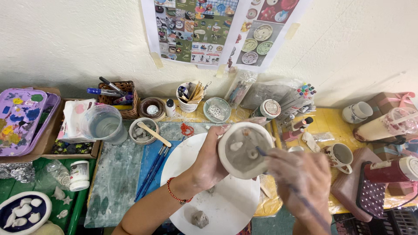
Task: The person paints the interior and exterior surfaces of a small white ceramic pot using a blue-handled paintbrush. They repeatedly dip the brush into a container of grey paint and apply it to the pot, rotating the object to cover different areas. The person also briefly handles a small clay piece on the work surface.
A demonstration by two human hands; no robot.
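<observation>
Over white round board: wicker basket holds markers, clear cup holds water, small bowl holds grey bits plus stick. My left hand grips unglazed clay cup, pale grey, raised blobs inside. My right hand pinches brush, tip touching cup.

A single view, from a camera worn on the person's head, looks steeply down and forward across the table to the white wall behind it, which fills the upper part of the frame. It sits close: the hands, the left hand and right hand, come up from the lower edge to the centre, forearms cut off there. No second view overlaps it.
</observation>
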